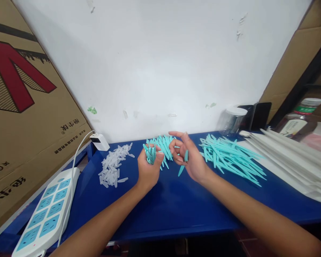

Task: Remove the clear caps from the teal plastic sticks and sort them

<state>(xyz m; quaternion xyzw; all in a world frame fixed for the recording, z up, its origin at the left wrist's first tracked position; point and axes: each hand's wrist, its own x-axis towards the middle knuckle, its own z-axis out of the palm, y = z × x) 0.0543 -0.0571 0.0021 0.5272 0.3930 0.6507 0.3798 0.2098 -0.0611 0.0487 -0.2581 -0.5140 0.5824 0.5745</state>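
Observation:
My left hand (pixel 149 167) is wrapped round a bundle of slim, tapered teal plastic sticks (pixel 150 153), their ends showing above the fingers. Close by on the right, my right hand (pixel 188 155) has its lower fingers curled in and its index finger stretched out. A single teal stick (pixel 186 156) shows against its palm. Just below that hand is another teal piece (pixel 181 170); whether it touches the table I cannot tell. Behind both hands lies a pile of the same sticks (pixel 164 144), partly hidden by them. A larger, messier pile (pixel 227 155) spreads to the right.
Small translucent white pieces (pixel 113 164) lie heaped left on the blue table (pixel 160 214). A power strip (pixel 48 210) and a corded white charger (pixel 100 141) are farther left. Rightward stand a clear jar (pixel 232 121), a bottle (pixel 296 117) and stacked white sheets (pixel 291 160).

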